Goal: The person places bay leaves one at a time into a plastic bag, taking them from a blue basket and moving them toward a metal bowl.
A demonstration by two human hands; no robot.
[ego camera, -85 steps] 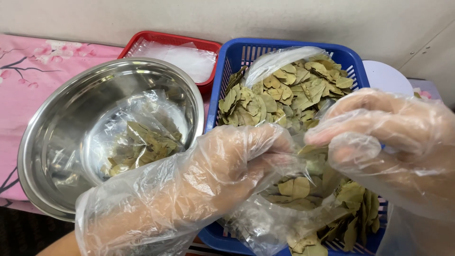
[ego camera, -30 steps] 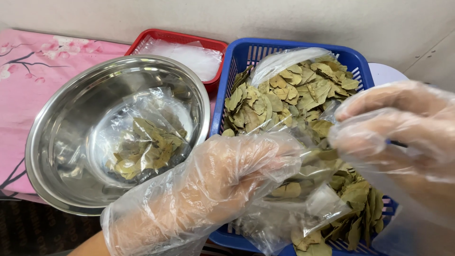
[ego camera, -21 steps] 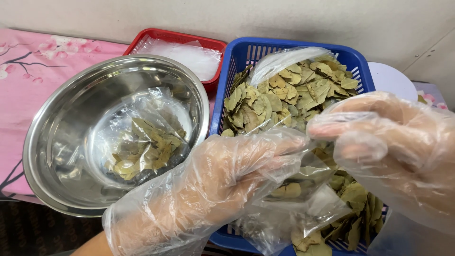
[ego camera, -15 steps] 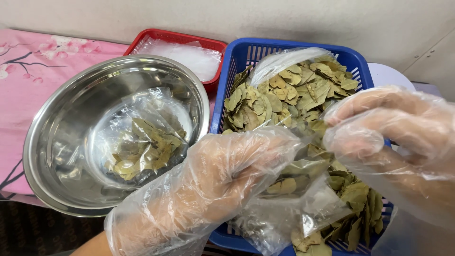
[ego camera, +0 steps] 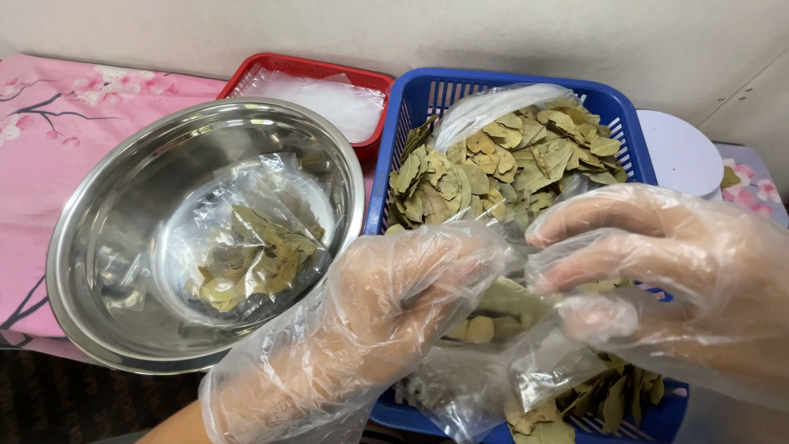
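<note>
- Since the earlier view, right hand [ego camera: 657, 288] had lowered slightly toward the left hand [ego camera: 386, 321].
- Both hands, in clear disposable gloves, were closed on a small clear bag [ego camera: 501, 337] of dried leaves, above the blue basket [ego camera: 625, 103].
- Steel bowl [ego camera: 107, 247], left of basket, held another filled bag [ego camera: 246, 247].
- Red tray [ego camera: 271, 66] stood behind.

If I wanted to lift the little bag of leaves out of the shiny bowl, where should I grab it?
Probably by the crumpled empty plastic at the top of the small bag, reaching straight down into the steel bowl. The bag lies flat, its leaves heaped low and toward the front, so the loose upper edge pinches most easily.
</note>
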